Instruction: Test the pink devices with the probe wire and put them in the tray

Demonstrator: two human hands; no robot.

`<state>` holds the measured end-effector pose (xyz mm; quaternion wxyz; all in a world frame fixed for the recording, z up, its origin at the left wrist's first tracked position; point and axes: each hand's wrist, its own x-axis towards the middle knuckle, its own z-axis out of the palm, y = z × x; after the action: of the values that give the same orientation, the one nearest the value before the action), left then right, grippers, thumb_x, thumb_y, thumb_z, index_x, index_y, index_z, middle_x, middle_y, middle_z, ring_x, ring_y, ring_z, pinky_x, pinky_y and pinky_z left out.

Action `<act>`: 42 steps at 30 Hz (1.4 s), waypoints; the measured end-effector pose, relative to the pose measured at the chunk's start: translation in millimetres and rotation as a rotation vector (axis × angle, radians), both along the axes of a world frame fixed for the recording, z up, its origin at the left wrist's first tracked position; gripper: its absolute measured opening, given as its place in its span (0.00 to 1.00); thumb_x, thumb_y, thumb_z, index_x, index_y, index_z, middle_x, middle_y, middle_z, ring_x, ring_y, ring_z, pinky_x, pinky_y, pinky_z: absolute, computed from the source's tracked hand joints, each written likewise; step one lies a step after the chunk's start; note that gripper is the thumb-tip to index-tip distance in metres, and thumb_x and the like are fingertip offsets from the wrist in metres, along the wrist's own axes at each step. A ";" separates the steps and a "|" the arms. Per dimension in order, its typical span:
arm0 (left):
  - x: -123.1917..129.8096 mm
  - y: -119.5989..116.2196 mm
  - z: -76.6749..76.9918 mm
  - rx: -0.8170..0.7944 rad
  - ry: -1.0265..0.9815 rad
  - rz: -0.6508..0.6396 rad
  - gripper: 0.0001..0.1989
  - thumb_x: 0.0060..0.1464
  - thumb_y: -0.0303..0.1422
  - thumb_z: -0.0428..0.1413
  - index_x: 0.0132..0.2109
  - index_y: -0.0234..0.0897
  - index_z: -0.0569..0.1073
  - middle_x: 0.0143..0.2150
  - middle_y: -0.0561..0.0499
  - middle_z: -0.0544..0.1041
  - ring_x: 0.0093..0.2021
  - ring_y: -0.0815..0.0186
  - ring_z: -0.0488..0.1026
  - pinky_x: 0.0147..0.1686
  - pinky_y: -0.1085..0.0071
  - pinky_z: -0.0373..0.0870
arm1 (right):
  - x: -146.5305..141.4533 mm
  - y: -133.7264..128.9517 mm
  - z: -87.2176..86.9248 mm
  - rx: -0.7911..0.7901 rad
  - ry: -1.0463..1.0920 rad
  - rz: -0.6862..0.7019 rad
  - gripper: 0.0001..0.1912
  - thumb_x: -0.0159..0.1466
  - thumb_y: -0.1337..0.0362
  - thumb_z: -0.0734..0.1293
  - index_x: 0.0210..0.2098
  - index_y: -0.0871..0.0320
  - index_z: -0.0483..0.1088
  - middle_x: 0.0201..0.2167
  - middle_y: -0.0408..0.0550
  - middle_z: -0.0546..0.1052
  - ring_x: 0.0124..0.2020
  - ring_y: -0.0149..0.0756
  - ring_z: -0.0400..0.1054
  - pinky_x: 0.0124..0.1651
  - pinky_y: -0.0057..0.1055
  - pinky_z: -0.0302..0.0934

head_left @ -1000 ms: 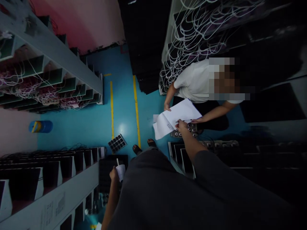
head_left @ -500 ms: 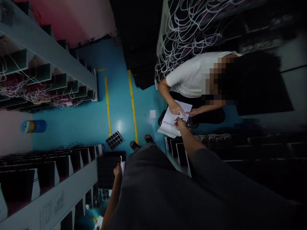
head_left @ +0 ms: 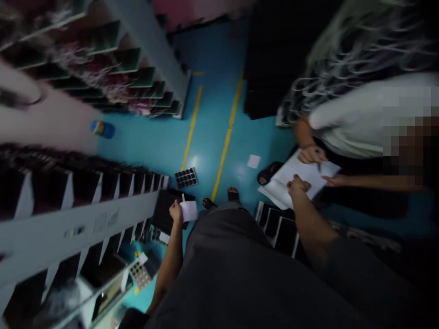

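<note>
Pinched in my left hand (head_left: 176, 212) is a white paper (head_left: 190, 210), beside my leg, with a small pale strip at its top edge. My right hand (head_left: 299, 185) is over an open booklet of white pages (head_left: 284, 176), its fingers slightly apart and no object visible in them. Across the booklet, a person in a white shirt (head_left: 346, 119) has one hand (head_left: 312, 154) over the page with a dark pen (head_left: 319, 165), and the other hand (head_left: 332, 181) at its right edge.
Racks with tangled cables stand at upper left and upper right (head_left: 343, 77). A grey rack (head_left: 103, 224) runs along the lower left. On the blue floor are a black compartment tray (head_left: 186, 177), a white square (head_left: 254, 161), yellow lines and a blue cylinder (head_left: 103, 129).
The view has shifted, moving the scene rightward. My left hand's paper now shows broadly. The person's hand now shows a pen; the dark pen near my right hand is no longer there.
</note>
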<state>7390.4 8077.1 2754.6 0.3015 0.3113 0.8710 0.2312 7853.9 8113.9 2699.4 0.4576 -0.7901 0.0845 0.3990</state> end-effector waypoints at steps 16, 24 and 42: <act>-119.8 -171.8 -0.2 0.519 -0.247 0.555 0.17 0.64 0.43 0.54 0.38 0.34 0.80 0.35 0.44 0.81 0.39 0.61 0.75 0.42 0.68 0.68 | -447.9 -108.4 60.2 0.336 0.344 1.878 0.35 0.38 0.51 0.82 0.42 0.58 0.76 0.33 0.50 0.83 0.30 0.41 0.76 0.30 0.32 0.71; -169.2 -295.3 -45.5 0.625 -0.465 0.502 0.09 0.56 0.35 0.60 0.31 0.34 0.78 0.25 0.55 0.72 0.31 0.67 0.66 0.34 0.72 0.58 | -507.1 -166.5 24.8 0.450 0.116 1.996 0.30 0.40 0.48 0.79 0.39 0.57 0.77 0.34 0.50 0.83 0.34 0.44 0.78 0.34 0.34 0.73; -208.4 -255.6 -57.2 0.607 -0.989 0.386 0.17 0.66 0.43 0.56 0.34 0.35 0.68 0.24 0.60 0.64 0.18 0.76 0.56 0.19 0.77 0.55 | -508.7 -171.9 66.4 0.646 -0.160 1.502 0.26 0.41 0.43 0.75 0.29 0.56 0.75 0.25 0.48 0.80 0.27 0.42 0.72 0.30 0.35 0.66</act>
<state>7182.0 7821.5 2697.5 0.5207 0.0754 0.5637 0.6368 7345.1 7942.0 2765.8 0.2780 -0.4915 -0.6187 0.5462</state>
